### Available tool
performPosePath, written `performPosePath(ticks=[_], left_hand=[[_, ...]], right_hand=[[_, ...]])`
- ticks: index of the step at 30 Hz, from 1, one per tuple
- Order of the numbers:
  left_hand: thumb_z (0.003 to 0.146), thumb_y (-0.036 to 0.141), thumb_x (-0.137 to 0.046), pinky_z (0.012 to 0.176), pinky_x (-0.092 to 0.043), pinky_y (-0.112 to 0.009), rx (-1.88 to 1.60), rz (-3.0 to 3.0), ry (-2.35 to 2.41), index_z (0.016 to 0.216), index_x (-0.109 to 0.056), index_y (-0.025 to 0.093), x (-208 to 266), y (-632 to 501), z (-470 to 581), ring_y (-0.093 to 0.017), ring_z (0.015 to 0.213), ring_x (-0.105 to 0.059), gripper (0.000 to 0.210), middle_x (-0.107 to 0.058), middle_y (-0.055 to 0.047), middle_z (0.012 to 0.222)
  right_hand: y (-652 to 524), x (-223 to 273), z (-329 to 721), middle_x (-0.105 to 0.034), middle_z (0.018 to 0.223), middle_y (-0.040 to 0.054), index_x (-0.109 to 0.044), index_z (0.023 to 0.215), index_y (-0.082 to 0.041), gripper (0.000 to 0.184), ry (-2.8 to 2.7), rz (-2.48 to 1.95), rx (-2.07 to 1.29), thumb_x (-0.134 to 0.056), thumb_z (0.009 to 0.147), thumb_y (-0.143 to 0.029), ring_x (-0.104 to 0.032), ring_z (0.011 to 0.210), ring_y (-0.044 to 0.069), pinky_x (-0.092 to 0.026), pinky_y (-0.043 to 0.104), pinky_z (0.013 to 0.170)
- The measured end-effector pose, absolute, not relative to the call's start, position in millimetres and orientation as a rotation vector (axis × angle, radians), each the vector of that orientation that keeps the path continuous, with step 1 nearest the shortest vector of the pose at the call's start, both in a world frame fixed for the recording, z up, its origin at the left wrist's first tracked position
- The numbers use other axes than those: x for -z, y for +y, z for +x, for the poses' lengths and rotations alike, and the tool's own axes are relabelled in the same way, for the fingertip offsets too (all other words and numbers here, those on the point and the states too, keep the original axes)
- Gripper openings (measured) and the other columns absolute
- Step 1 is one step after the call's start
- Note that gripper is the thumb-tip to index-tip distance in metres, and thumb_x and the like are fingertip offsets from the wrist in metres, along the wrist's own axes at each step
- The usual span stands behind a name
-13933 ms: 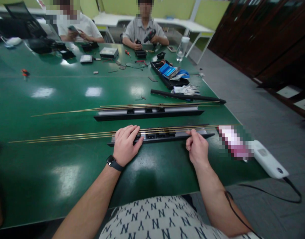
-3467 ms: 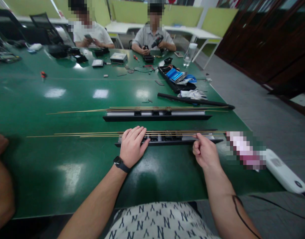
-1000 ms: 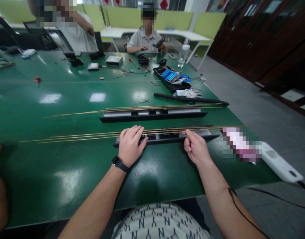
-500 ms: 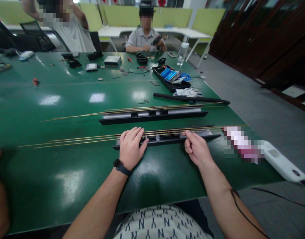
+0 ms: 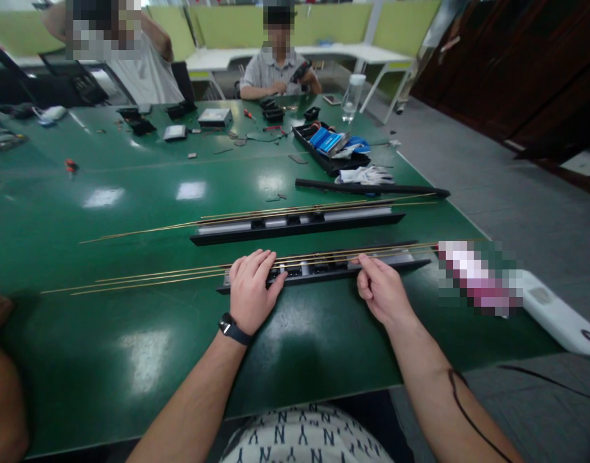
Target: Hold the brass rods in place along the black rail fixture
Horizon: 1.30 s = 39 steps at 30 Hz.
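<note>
My left hand (image 5: 252, 283) lies over the left end of a long black channel (image 5: 304, 278), fingers stretched out across thin gold-coloured rods (image 5: 160, 278). Those rods run along the channel and stick out far past its left end. Near the channel's right part, my right hand (image 5: 380, 288) is closed in a pinch at one of the rods; its fingertips partly hide the grip. Dark parts and pale strips show inside the channel. Beyond it lies a second black channel (image 5: 295, 233), with more gold-coloured rods (image 5: 145, 232) along its top.
A black strip (image 5: 372, 188), white gloves (image 5: 365, 175) and a black tray (image 5: 319, 156) with blue packs stand farther back. A white power strip (image 5: 560, 313) sits at the right edge. Two people are across the green table (image 5: 179, 360); another person's arm (image 5: 3, 386) is at left.
Both hands keep their places on the rods and channel. The view has shifted slightly. A person now shows in the right background.
</note>
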<state>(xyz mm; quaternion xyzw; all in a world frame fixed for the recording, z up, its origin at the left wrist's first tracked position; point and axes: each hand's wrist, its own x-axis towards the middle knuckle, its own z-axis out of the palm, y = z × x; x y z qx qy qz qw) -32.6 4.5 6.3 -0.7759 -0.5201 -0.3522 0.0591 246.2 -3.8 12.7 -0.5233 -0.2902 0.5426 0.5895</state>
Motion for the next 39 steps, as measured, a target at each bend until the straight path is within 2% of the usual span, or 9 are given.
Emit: performPosePath(ticks=[13, 28, 39], left_hand=[[0.096, 0.044, -0.070, 0.113, -0.039, -0.048, 1.021, -2.372, -1.582, 0.134, -0.063, 0.022, -7, 4, -34, -0.030, 0.130, -0.063, 0.044, -0.072, -0.011, 0.133], [0.095, 0.043, -0.069, 0.114, -0.039, -0.050, 1.018, -2.376, -1.636, 0.135, -0.065, 0.027, -8, 3, -33, -0.031, 0.130, -0.064, 0.043, -0.072, -0.010, 0.134], [0.096, 0.044, -0.069, 0.113, -0.039, -0.048, 1.034, -2.360, -1.601, 0.133, -0.066, 0.024, -7, 4, -33, -0.030, 0.130, -0.064, 0.042, -0.072, -0.010, 0.133]], right_hand=[[-6, -14, 242, -0.052, 0.045, -0.0046, -0.072, 0.091, -0.014, 0.037, -0.692, -1.276, -1.211, -0.081, 0.085, -0.050, -0.034, 0.034, 0.006, -0.021, 0.018, 0.035], [-7, -16, 236, -0.052, 0.046, -0.0040, -0.069, 0.087, -0.018, 0.040, -0.696, -1.328, -1.156, -0.079, 0.084, -0.057, -0.035, 0.034, 0.007, -0.024, 0.020, 0.033], [-6, -17, 237, -0.051, 0.046, -0.0048, -0.070, 0.087, -0.016, 0.042, -0.689, -1.296, -1.145, -0.080, 0.083, -0.056, -0.035, 0.034, 0.005, -0.024, 0.018, 0.033]])
